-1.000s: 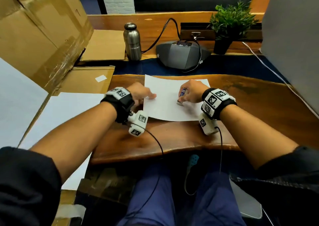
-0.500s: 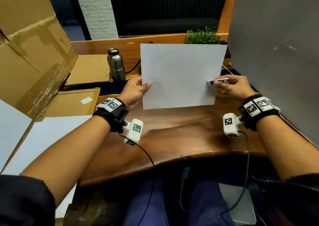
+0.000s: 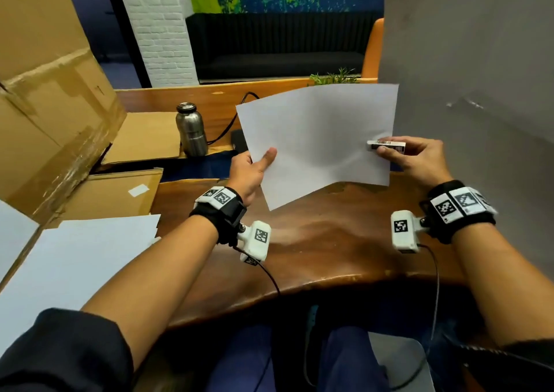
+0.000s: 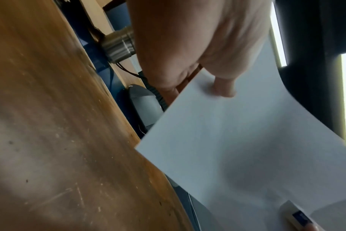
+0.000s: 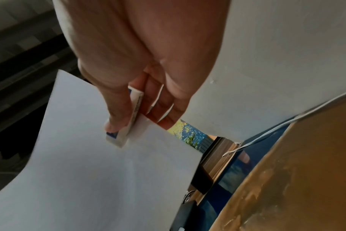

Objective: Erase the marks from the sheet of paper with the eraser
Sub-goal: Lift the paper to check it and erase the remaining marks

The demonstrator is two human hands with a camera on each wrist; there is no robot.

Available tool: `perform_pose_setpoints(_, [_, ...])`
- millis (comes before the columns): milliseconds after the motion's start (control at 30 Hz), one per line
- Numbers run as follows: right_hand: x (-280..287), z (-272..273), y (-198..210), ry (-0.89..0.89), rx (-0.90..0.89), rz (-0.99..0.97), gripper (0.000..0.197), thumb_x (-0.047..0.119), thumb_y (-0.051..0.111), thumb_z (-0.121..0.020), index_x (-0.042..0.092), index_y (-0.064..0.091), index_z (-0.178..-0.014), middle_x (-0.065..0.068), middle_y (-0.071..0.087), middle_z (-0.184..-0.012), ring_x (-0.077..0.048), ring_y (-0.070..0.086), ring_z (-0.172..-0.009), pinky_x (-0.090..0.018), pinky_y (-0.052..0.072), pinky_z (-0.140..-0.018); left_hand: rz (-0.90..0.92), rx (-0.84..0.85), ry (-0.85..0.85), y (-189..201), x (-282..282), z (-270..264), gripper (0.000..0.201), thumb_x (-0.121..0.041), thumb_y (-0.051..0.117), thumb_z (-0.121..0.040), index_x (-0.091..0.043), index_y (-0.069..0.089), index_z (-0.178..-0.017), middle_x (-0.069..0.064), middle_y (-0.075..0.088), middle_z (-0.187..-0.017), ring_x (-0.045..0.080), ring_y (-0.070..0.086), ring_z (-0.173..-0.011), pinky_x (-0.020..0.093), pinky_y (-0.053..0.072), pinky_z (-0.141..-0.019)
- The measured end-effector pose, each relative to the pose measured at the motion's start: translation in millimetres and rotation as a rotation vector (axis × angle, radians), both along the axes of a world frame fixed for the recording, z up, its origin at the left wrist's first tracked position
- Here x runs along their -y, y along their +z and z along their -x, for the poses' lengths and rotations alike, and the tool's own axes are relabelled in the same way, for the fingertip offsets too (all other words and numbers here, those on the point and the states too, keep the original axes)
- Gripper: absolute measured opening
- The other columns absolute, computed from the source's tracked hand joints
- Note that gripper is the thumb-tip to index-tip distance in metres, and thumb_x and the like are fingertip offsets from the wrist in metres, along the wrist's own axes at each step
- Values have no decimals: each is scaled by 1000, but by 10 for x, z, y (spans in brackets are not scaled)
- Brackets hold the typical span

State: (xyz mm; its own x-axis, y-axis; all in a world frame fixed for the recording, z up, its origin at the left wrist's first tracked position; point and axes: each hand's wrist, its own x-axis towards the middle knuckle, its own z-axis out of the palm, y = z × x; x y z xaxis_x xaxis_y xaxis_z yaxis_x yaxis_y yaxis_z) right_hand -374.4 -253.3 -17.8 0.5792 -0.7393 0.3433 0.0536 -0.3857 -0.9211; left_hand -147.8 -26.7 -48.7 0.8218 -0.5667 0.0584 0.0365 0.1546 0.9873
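Note:
A white sheet of paper [image 3: 317, 143] is held up above the wooden table [image 3: 314, 241], bowed in the middle, its near face blank. My left hand [image 3: 254, 164] pinches its left edge, thumb on the front, as the left wrist view shows on the sheet of paper [image 4: 247, 148]. My right hand [image 3: 416, 158] pinches the right edge with a white eraser [image 3: 386, 145] in a printed sleeve pressed against the sheet. In the right wrist view the eraser [image 5: 126, 125] lies between my thumb and the sheet of paper [image 5: 99, 179]. No marks are visible on the sheet.
A steel bottle [image 3: 192, 129] stands at the back left beside cardboard boxes [image 3: 51, 116]. More white sheets [image 3: 69, 265] lie to the left of the table. A grey board [image 3: 479, 77] stands on the right. A plant [image 3: 332, 78] and a dark device with a cable sit behind the paper.
One second ago the sheet lay flat on the table with my right hand holding the eraser on it. Both hands have lifted it upright; it now bows and tilts slightly.

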Motion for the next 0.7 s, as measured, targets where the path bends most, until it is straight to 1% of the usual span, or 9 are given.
perform_pose_setpoints(67, [22, 50, 7, -8, -12, -20, 25, 16, 81, -78, 14, 75, -102, -4, 74, -94, -17, 72, -84, -31, 60, -74, -30, 21, 3, -11, 46, 6, 27, -15, 74, -85, -4, 68, -110, 8, 72, -108, 25, 69, -100, 44, 56, -89])
perform_pose_setpoints(133, [65, 81, 25, -63, 12, -45, 26, 16, 81, -79, 10, 75, -103, -3, 74, -90, -14, 70, -77, -27, 59, -70, -77, 45, -25, -11, 115, 0, 26, -8, 73, -86, -7, 66, -111, 9, 72, -107, 26, 69, -99, 47, 56, -88])
perform_pose_setpoints(233, [205, 102, 68, -171, 34, -66, 26, 13, 81, -80, 2, 74, -102, -6, 73, -87, -11, 68, -71, -23, 55, -69, -145, 92, -48, 13, 280, 1, 35, 2, 65, -89, -5, 58, -123, 13, 71, -108, 25, 70, -97, 44, 57, -87])
perform_pose_setpoints(300, [374, 96, 82, -238, -17, -65, 18, 13, 82, -79, 6, 76, -94, -6, 73, -84, -14, 68, -70, -30, 57, -73, -181, 117, -31, 36, 455, -6, 45, 7, 62, -89, -6, 51, -131, 15, 68, -108, 25, 69, -96, 41, 58, -84])
perform_pose_setpoints(367, [568, 78, 66, -315, -90, -64, 9, 20, 84, -77, 17, 77, -81, -4, 74, -82, -19, 70, -76, -38, 61, -79, -211, 109, -35, 69, 631, -27, 56, 11, 60, -87, -10, 44, -137, 16, 67, -108, 26, 68, -95, 39, 58, -77])
perform_pose_setpoints(433, [767, 75, 14, -386, -159, -41, 11, 25, 85, -76, 20, 75, -76, -1, 75, -82, -19, 71, -80, -42, 60, -82, -245, 101, -55, 94, 859, -39, 60, 13, 58, -85, -12, 42, -137, 15, 68, -106, 27, 69, -93, 36, 57, -70])
perform_pose_setpoints(500, [867, 66, -48, -409, -222, -11, 12, 26, 84, -77, 18, 74, -77, -2, 74, -83, -22, 72, -83, -43, 60, -82, -271, 111, -73, 118, 1075, -39, 57, 14, 57, -84, -14, 44, -132, 15, 70, -101, 26, 69, -88, 34, 56, -64])
perform_pose_setpoints(567, [937, 53, -128, -399, -264, 1, 11, 23, 82, -78, 17, 73, -76, -6, 74, -84, -26, 72, -84, -44, 61, -80, -319, 127, -105, 95, 1306, -64, 54, 11, 59, -81, -17, 47, -125, 12, 71, -95, 26, 70, -85, 35, 56, -65])
perform_pose_setpoints(700, [1059, 33, -316, -319, -449, 25, 9, 22, 77, -84, 16, 71, -87, -8, 72, -90, -26, 68, -87, -34, 57, -78, -444, 198, -162, -133, 1750, -212, 54, -7, 67, -67, -25, 52, -116, 8, 74, -87, 28, 70, -86, 50, 59, -76])
